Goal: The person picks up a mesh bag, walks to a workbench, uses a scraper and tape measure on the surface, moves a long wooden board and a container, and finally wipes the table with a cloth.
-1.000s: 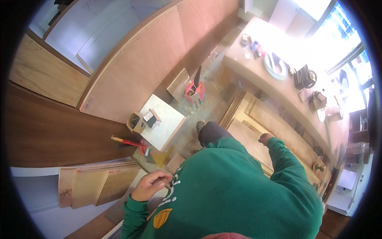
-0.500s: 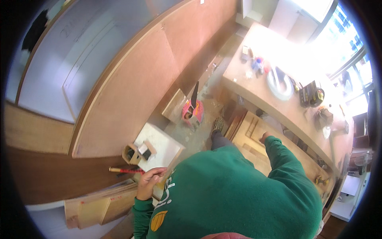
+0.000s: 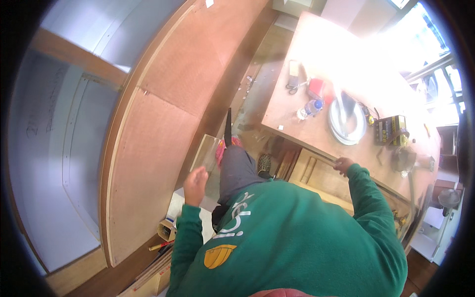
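Note:
My left hand (image 3: 196,186) is raised beside the large wooden panel (image 3: 163,148), fingers stretched upward and a little blurred, with nothing seen in them. My right hand (image 3: 343,166) is by the near edge of the worktable (image 3: 284,111), above wooden boards (image 3: 316,171). Its fingers are curled; whether they grip the edge or something small is not clear. Past my left hand, beyond my knee, sits a pink bag (image 3: 220,152), partly hidden, with a long dark blade-like piece (image 3: 228,127) standing upright at it.
On the worktable are a coil of clear tubing (image 3: 334,129), a blue-capped bottle (image 3: 313,107), a red box (image 3: 315,88), scissors (image 3: 293,89) and a black-and-yellow box (image 3: 389,129). A red-and-yellow handled tool (image 3: 161,245) and stacked boards (image 3: 148,282) lie at lower left.
My view has shifted and turned. The left hand has risen and moved forward, its fingers now stretched out. The right hand has come closer to the table edge. My leg now partly covers the pink bag.

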The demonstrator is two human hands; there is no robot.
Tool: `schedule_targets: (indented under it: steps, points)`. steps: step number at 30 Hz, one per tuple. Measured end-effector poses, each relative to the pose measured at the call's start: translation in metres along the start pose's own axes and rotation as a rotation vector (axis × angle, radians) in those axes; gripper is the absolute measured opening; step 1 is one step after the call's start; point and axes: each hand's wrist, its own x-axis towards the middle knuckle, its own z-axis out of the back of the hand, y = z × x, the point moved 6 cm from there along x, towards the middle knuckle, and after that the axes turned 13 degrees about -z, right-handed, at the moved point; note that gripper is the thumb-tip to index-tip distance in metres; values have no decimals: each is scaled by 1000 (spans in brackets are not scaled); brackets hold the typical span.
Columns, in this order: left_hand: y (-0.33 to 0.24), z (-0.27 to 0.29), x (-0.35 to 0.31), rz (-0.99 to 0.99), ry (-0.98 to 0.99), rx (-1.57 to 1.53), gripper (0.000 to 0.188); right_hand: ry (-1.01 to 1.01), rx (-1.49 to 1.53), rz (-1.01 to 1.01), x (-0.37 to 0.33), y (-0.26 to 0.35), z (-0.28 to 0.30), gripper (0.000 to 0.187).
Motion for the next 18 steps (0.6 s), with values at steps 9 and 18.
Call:
schedule_targets:
  steps: [9, 18]
  points:
    - [-57, -137, 287, -234, 249, -246, 30, 32, 477, -263, -36, -42, -65, 55]
    - [114, -304, 500, 120, 578, -386, 42, 140, 545, -471, -39, 47, -225, 48]
